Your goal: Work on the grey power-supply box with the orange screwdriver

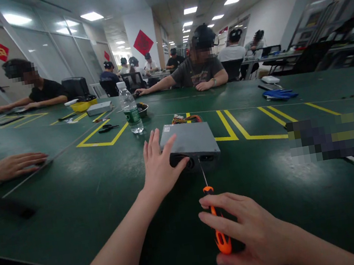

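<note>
A grey metal computer power supply (189, 137) lies on the green table in front of me, its front face with the socket turned toward me. My left hand (160, 166) rests against its left front corner, fingers spread and thumb across the front face. My right hand (249, 228) has its fingers around the orange and black handle of a screwdriver (223, 241). The screwdriver's shaft points away from me, and its tip meets the front face beside the socket. Whether the tip sits in a screw is too small to tell. Coloured cables (186, 119) lie behind the case.
A water bottle (130, 108) stands behind my left hand, beside a small bowl (143, 109). Yellow tape marks the green table (116, 214). Blue gloves (280, 94) lie at the back right. Another person's hand (17, 166) rests at left; a person (200, 66) sits opposite.
</note>
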A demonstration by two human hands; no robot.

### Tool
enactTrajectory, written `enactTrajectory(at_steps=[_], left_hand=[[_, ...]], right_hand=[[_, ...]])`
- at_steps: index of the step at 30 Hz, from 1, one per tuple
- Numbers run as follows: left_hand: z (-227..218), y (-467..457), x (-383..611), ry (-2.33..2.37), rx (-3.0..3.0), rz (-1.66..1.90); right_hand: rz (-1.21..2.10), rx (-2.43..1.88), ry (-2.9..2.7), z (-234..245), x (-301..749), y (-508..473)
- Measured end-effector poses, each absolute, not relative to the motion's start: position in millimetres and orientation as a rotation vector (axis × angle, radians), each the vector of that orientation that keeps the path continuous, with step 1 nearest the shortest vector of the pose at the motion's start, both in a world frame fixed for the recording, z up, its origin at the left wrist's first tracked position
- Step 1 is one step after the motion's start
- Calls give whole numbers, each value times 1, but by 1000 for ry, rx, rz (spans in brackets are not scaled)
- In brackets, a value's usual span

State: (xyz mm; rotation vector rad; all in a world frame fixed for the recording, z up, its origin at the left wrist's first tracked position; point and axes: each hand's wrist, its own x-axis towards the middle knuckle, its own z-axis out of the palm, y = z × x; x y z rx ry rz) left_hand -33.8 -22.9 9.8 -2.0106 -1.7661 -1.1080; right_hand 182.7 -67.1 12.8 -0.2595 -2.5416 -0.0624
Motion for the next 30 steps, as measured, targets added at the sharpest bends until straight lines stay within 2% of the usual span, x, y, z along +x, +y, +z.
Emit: enactTrajectory(at_steps=[4, 11, 19, 25, 30], left_hand=[[12, -30, -21, -1581, -2144, -900], [-3, -32, -8, -1438, -2195, -829], [-3, -25, -10, -1531, -2159, -871], [-2, -22, -9, -1549, -2144, -996], [-2, -22, -8, -1577, -2124, -1022]], right_hand=[[-119, -242, -2512, 11, 179, -67], [-117, -254, -2445, 9, 183, -68], [-193, -217, -2471, -1, 180, -65], [-76, -295, -2580, 5, 180, -67], [-173, -224, -2574, 6, 178, -67]])
